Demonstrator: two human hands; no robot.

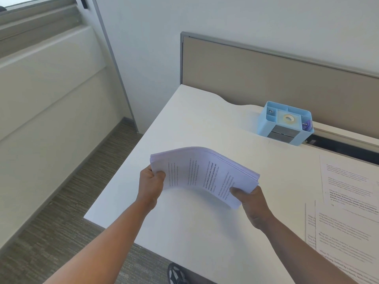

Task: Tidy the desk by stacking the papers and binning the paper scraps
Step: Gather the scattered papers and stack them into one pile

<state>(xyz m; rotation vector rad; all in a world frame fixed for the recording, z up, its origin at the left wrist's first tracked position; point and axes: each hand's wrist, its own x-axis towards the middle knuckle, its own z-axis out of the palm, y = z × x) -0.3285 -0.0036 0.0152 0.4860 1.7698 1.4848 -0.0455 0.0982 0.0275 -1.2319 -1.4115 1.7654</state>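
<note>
Left hand point(152, 182) and right hand point(249, 198) each grasp one end of a bowed stack of white printed papers point(202, 175), apparently clear of the white desk point(205, 232).

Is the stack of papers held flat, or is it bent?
Bent. The stack of papers arches upward in the middle, and the left hand and right hand grip its ends.

paper stack point(205, 173): white, black print
tabletop point(205, 232): plain white
organizer point(285, 121): light blue
partition point(276, 78): beige, grey frame
carpet point(67, 212): grey-brown streaks
</note>
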